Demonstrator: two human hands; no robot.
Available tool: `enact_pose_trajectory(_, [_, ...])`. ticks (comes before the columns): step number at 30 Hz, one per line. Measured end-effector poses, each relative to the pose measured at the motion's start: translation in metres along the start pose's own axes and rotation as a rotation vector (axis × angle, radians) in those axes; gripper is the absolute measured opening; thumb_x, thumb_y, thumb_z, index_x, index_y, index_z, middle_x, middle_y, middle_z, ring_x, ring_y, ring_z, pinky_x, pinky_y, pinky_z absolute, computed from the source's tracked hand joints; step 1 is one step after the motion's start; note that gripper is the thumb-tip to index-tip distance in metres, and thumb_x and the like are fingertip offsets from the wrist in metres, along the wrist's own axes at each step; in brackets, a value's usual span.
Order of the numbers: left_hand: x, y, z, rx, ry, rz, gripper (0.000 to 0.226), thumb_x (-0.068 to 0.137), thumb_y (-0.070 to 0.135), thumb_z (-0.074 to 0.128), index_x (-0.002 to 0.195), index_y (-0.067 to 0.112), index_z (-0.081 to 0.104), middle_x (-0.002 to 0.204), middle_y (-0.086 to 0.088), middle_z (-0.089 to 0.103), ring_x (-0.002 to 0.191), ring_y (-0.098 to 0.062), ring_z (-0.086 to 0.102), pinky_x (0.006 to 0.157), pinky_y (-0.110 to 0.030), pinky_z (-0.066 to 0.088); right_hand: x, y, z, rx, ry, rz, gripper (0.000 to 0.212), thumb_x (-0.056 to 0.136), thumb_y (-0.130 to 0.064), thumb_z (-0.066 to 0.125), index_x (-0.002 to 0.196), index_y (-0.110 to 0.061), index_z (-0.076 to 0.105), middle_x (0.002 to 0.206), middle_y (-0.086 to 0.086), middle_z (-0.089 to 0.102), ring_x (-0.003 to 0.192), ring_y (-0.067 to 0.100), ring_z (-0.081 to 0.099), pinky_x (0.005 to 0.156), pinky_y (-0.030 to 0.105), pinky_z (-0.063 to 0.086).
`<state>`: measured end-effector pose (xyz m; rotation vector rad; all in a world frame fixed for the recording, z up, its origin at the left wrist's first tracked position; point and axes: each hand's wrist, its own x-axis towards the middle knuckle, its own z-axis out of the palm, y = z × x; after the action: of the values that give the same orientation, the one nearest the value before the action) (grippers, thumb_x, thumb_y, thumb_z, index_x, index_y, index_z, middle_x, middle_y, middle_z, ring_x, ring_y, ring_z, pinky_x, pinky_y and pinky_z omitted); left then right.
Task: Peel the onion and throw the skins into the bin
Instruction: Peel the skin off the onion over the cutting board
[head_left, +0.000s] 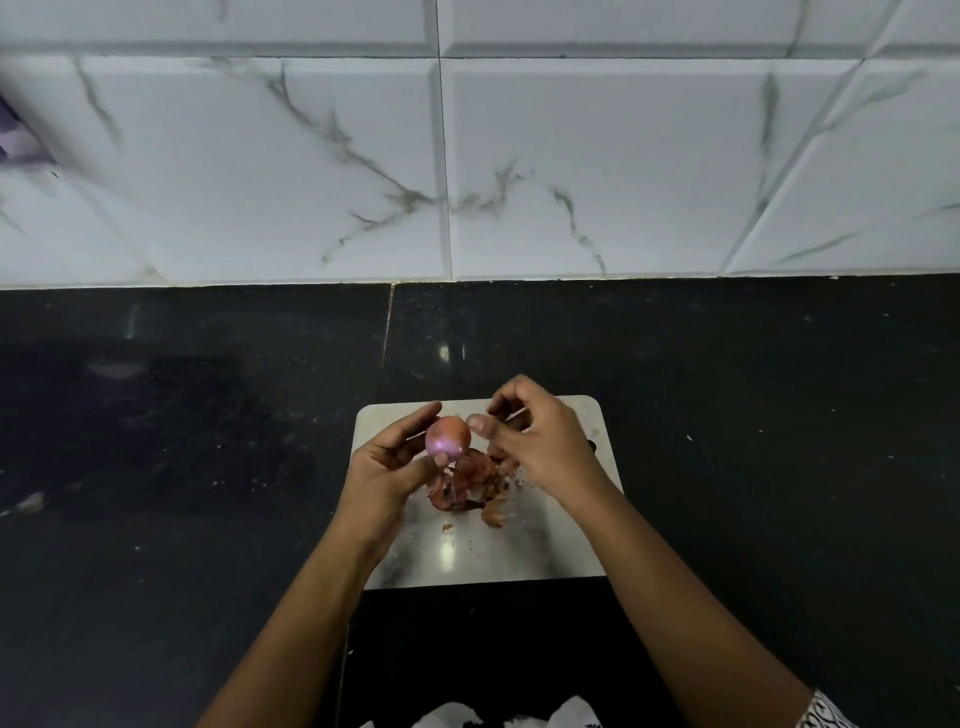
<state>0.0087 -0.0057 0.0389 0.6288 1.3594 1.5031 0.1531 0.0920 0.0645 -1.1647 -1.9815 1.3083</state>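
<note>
A small pink-purple onion (448, 435) is held above a white cutting board (550, 540), gripped between the fingers and thumb of my left hand (389, 467). My right hand (535, 441) is just to the onion's right, fingers curled, its thumb tip touching the onion's upper right side. I cannot tell whether the right fingers pinch a bit of skin. A heap of reddish-brown onion skins (467, 488) lies on the board under the hands, with small scraps scattered around it.
The board sits on a dark stone counter (182, 441) that spreads to both sides. A white marbled tile wall (571, 166) rises behind. Something white and crumpled (457, 717) shows at the bottom edge.
</note>
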Motion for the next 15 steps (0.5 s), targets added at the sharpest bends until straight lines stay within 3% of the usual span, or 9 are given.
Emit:
enact_pose_trajectory(2, [-0.002,-0.002,0.001,0.063,-0.022,0.119,0.059,0.075,-0.014,0.063,0.121,0.023,0.059,0.114,0.000,0.066,0.110,-0.013,0.063,0.085,-0.025,0.054,-0.003,-0.004,0.000,0.166,-0.207,0.053,0.037,0.077,-0.024,0.074,0.106,-0.035,0.053,0.112,-0.006,0.057,0.088,0.016,0.066,0.073,0.037,0.059])
enact_pose_trajectory(4, [-0.003,-0.002,0.003,0.026,-0.030,0.169,0.064,0.072,-0.016,0.064,0.122,0.024,0.056,0.112,0.000,0.066,0.109,-0.013,0.063,0.083,-0.023,0.054,-0.006,-0.005,0.001,0.140,-0.270,-0.017,0.046,0.075,-0.018,0.076,0.110,-0.037,0.053,0.115,-0.010,0.056,0.091,0.015,0.066,0.079,0.036,0.058])
enact_pose_trajectory(7, [-0.002,0.000,0.003,-0.026,-0.041,0.170,0.058,0.068,0.002,0.073,0.119,0.026,0.059,0.114,0.003,0.068,0.111,-0.016,0.063,0.083,-0.024,0.054,-0.007,-0.008,0.000,0.147,-0.211,-0.147,0.047,0.071,-0.015,0.079,0.105,-0.034,0.053,0.109,-0.016,0.054,0.091,0.006,0.064,0.073,0.024,0.057])
enact_pose_trajectory(11, [-0.003,0.003,0.000,-0.088,-0.103,0.131,0.052,0.057,0.045,0.085,0.104,0.026,0.074,0.110,-0.003,0.072,0.103,-0.021,0.067,0.081,-0.026,0.054,-0.006,-0.010,-0.002,0.009,-0.132,-0.341,0.045,0.072,-0.011,0.077,0.106,-0.028,0.052,0.107,-0.024,0.047,0.097,0.000,0.057,0.073,0.018,0.054])
enact_pose_trajectory(15, [-0.002,0.008,0.001,-0.038,-0.093,0.123,0.046,0.058,0.042,0.083,0.101,0.027,0.075,0.107,-0.005,0.073,0.100,-0.025,0.068,0.077,-0.029,0.056,-0.005,-0.010,-0.003,-0.214,-0.068,-0.478,0.044,0.072,-0.017,0.076,0.108,-0.024,0.052,0.107,-0.020,0.049,0.096,-0.002,0.051,0.071,0.015,0.052])
